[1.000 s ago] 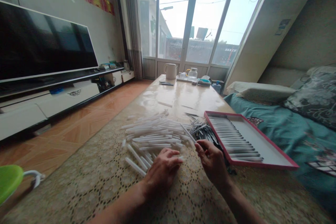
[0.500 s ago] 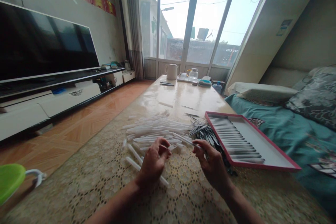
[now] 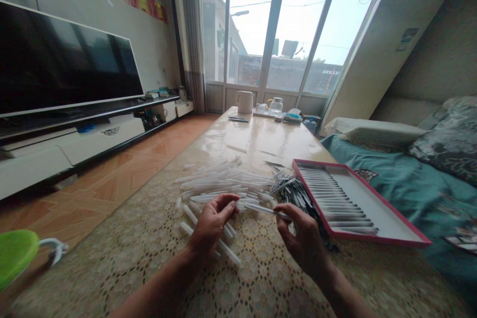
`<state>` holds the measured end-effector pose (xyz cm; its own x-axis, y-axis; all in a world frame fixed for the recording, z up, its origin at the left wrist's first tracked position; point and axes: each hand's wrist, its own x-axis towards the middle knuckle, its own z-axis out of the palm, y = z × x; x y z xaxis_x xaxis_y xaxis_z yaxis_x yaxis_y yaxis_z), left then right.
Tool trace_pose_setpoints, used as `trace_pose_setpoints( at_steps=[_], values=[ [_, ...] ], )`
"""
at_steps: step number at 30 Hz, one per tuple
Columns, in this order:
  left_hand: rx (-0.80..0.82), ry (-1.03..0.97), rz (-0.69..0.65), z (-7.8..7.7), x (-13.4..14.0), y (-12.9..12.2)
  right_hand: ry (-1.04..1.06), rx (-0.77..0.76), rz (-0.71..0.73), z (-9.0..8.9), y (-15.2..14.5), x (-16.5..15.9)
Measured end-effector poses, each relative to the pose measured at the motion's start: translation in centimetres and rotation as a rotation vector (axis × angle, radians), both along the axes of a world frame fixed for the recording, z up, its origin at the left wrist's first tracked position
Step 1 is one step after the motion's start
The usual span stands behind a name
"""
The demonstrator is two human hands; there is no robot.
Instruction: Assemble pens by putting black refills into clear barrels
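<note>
- White tubes (image 3: 219, 183) lie in a loose heap on the lace-patterned tabletop (image 3: 122, 263), most of them crosswise, with a few nearer ones slanting beneath and beside the left hand.
- Left hand (image 3: 211, 217): thumb and forefinger pinch a small whitish piece (image 3: 241, 204), its exact shape too blurred to make out.
- Slender pale stick (image 3: 261, 208): spans the gap between the hands, its tip near the left fingertips; whether it touches the whitish piece, I cannot tell.
- Right hand (image 3: 301, 228): fingers closed around the stick's other end, above the tabletop.
- Thin dark rods (image 3: 302, 198) form a tangled bundle just beyond the right hand, beside the box.
- Pink-rimmed box (image 3: 400, 231): holds a row of pale, dark-ended sticks (image 3: 335, 198) along its left part.
</note>
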<state>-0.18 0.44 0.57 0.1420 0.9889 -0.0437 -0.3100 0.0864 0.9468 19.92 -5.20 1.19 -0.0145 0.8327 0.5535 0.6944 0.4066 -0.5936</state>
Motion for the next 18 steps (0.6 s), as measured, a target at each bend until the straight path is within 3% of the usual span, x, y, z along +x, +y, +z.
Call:
trace_pose_setpoints(
  at_steps=[13, 18],
  values=[
    [0.096, 0.089, -0.05, -0.61, 0.04, 0.04, -0.05, -0.022, 0.039, -0.02, 0.13, -0.01],
    [0.086, 0.11, -0.106, -0.73, 0.1, -0.07, -0.284, -0.115, 0.096, -0.25, 0.2, 0.18]
  ],
)
